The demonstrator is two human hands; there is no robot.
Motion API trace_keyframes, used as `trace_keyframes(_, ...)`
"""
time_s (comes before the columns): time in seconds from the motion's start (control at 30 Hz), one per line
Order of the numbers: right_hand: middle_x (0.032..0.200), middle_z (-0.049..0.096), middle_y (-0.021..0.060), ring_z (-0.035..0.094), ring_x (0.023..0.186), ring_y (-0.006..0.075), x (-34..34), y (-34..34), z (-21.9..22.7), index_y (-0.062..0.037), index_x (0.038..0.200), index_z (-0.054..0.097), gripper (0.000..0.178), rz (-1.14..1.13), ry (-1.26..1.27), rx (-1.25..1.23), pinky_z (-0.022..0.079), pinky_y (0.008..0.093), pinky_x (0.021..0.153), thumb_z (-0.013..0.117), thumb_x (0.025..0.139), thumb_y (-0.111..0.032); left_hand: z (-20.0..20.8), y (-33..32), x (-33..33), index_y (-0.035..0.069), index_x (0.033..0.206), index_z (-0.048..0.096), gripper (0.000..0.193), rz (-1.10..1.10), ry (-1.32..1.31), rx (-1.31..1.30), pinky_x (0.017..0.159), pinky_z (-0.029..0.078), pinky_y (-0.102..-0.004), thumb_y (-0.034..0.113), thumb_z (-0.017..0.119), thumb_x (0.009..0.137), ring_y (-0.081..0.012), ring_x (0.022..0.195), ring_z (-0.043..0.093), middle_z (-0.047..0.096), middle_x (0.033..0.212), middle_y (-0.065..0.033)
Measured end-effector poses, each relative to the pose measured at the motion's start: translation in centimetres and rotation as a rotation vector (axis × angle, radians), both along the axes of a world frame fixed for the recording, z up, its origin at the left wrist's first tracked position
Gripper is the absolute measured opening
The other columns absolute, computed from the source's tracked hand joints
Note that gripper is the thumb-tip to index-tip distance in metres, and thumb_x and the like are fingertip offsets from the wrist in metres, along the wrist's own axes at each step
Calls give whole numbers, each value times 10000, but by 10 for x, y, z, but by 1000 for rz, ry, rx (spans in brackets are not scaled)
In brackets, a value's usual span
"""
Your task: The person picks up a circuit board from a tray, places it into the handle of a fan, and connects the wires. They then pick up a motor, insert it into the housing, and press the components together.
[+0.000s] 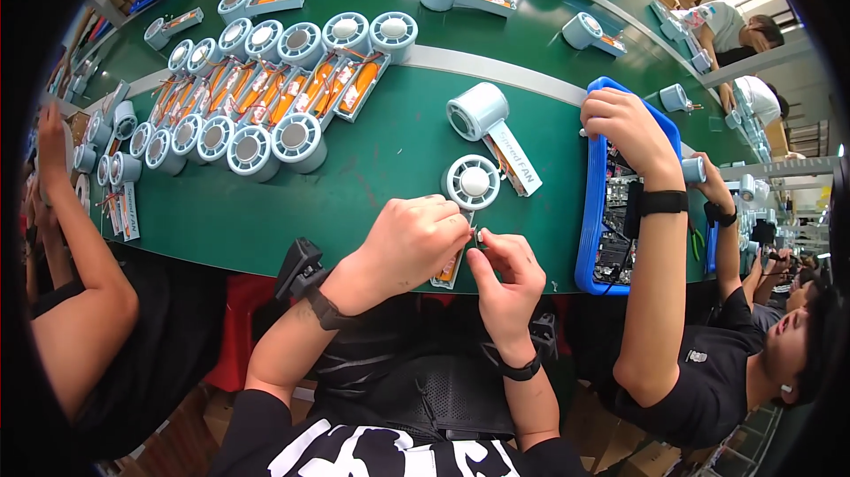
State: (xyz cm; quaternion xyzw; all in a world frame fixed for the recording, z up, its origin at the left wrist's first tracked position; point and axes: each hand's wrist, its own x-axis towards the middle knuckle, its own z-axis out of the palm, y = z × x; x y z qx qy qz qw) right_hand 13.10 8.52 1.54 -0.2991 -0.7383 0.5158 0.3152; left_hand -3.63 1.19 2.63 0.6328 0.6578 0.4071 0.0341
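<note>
**Hands pinch a small fan at the tabletop's near edge**

Head view: the left hand (416, 242) and right hand (506, 269) are both closed in a pinch on the open handle of a pale-blue handheld fan (472, 183), which lies at the near edge of the green tabletop (390, 150). A second fan (485, 123) with a white printed label strip lies just behind it. Toward the far left, two rows of unfinished fans (266, 96) show orange inner parts. At the right edge, a blue tray (591, 211) holds circuit boards, under a co-worker's hand (624, 123).
</note>
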Motion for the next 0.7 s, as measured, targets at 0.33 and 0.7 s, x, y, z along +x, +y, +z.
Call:
trace_keyframes(0.33,1045,674,90,664,828,104,1,11,6,16,1130,716,288,47,-23,-205,538,206,649,723,846,66,-13,-4,-2,49,878,684,152,-11,-105,124,536,476,-333,63,783,763,-207,619,581,580,695,-38)
trace_keyframes(0.7,1015,692,80,648,801,75,7,37,6,21,1071,744,234,249,-8,-265,497,172,612,737,839,53,-13,3,-17,75,969,733,223,-187,-28,127,516,467,-324,102,799,757,-175,598,574,561,673,-7)
